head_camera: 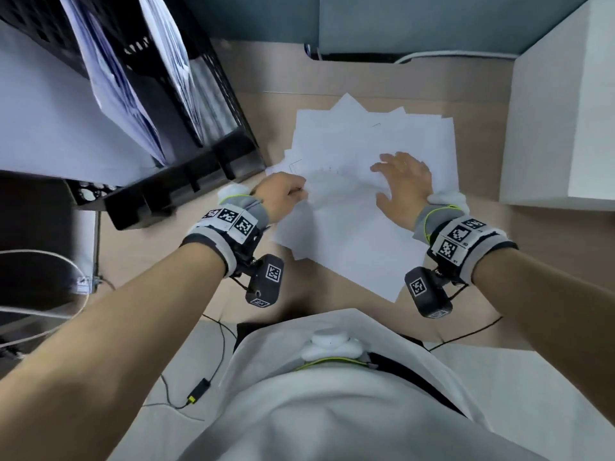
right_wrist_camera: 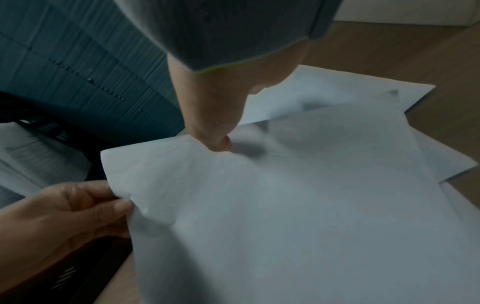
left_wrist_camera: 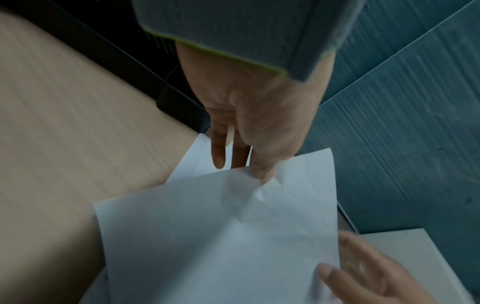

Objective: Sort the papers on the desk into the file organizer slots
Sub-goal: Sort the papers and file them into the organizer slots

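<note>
A loose pile of white papers point(head_camera: 372, 138) lies fanned out on the wooden desk point(head_camera: 253, 274). My left hand point(head_camera: 293, 191) pinches the left edge of the top sheet point(left_wrist_camera: 221, 236) between thumb and fingers, and the paper crumples slightly at the grip. In the right wrist view the left hand point(right_wrist_camera: 85, 207) holds that sheet's corner raised off the pile. My right hand point(head_camera: 396, 178) lies flat on the pile with fingers spread, holding nothing. The black file organizer point(head_camera: 213, 104) stands at the upper left, with printed sheets point(head_camera: 109, 71) in its slots.
A white box point(head_camera: 559, 111) stands right of the pile. A blue-grey partition point(head_camera: 399, 21) runs along the desk's far edge. Cables point(head_camera: 213, 371) hang at the front edge near my body. Bare desk shows in front of the organizer.
</note>
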